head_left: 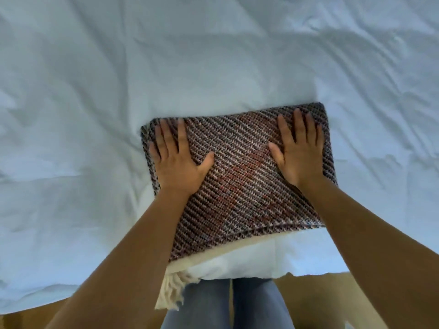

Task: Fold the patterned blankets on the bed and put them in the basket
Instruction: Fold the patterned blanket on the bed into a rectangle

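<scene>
A patterned blanket (pixel 240 184), woven in dark, cream and reddish diagonal stripes, lies folded into a thick rectangle near the front edge of the bed (pixel 95 115). A cream fringe (pixel 171 290) hangs from its lower left corner over the bed's edge. My left hand (pixel 177 160) presses flat on the blanket's left part, fingers straight and spread. My right hand (pixel 299 150) presses flat on its right part in the same way. No basket is in view.
The bed is covered with a wrinkled white sheet that fills most of the view. My legs in blue jeans (pixel 228 305) stand against the bed's front edge, with wooden floor (pixel 308 300) on either side.
</scene>
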